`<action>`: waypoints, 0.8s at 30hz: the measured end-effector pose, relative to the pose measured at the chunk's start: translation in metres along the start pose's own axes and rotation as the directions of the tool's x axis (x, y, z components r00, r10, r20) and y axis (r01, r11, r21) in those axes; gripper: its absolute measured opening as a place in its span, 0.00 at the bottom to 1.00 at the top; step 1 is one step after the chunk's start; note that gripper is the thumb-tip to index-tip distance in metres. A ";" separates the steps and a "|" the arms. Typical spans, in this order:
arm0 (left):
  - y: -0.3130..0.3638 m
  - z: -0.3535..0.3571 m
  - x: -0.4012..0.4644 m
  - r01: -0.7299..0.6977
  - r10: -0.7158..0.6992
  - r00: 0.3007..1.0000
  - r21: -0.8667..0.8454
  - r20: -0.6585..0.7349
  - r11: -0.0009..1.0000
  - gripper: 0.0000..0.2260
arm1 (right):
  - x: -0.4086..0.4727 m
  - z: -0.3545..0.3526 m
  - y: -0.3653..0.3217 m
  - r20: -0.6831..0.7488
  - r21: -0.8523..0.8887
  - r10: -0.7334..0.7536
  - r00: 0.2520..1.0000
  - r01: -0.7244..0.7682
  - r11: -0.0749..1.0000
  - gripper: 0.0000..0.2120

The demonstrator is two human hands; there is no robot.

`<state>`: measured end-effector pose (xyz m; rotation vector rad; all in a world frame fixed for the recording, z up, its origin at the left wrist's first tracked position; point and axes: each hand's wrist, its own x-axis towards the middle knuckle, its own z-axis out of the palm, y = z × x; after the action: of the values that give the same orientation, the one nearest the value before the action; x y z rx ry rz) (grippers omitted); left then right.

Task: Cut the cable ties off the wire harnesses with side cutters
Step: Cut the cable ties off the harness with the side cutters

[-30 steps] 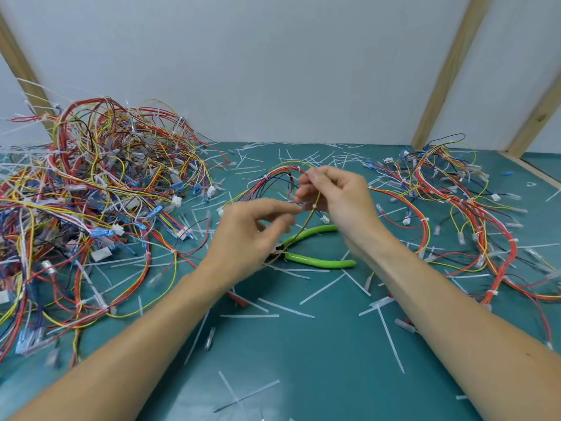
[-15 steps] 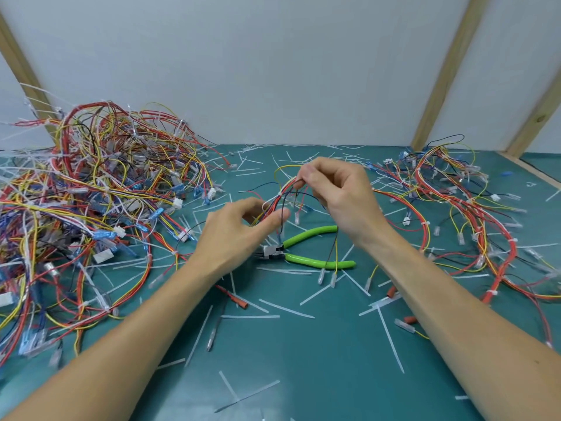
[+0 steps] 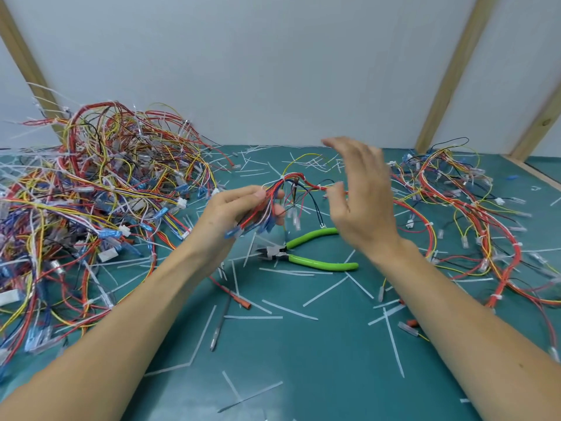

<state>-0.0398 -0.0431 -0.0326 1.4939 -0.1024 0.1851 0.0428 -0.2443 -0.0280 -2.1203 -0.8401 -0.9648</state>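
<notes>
— What's the left hand (image 3: 230, 214) got?

— A wire harness (image 3: 291, 189), red, blue and black leads. Its fingers (image 3: 255, 194) curl round the bundle and pinch it, with the blue connectors hanging just below them. A white cable tie (image 3: 283, 178) sits on the bundle just above those fingers.

— And the right hand (image 3: 361, 205)?

— Lifted, holding nothing. Its fingers (image 3: 343, 145) are spread and loosely straight, a bit blurred, just beside the harness's red lead.

— The cutters?

— The green-handled side cutters (image 3: 306, 252) lie on the teal bench (image 3: 303, 360) below and between both sets of fingers, untouched. Cut tie scraps (image 3: 288, 309) are strewn around them. A big harness heap (image 3: 100, 202) lies left of the left fingers, a smaller pile (image 3: 464, 214) right of the right ones.
</notes>
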 end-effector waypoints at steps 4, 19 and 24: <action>0.003 -0.004 -0.002 0.078 -0.053 0.990 -0.200 0.131 0.977 0.20 | -0.005 0.010 -0.012 0.275 0.092 -0.179 0.945 0.160 0.983 0.30; -0.005 -0.005 0.006 -0.053 0.053 0.998 0.022 -0.039 0.998 0.12 | -0.005 0.024 -0.005 0.397 0.547 0.455 0.797 -0.604 0.580 0.11; -0.009 -0.001 0.001 -0.053 0.055 0.998 0.083 -0.019 0.995 0.07 | -0.003 0.022 -0.002 0.428 0.581 0.540 0.725 -0.678 0.450 0.12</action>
<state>-0.0374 -0.0422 -0.0418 1.5720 -0.1192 0.2510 0.0481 -0.2269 -0.0411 -1.5872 -0.3370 0.0029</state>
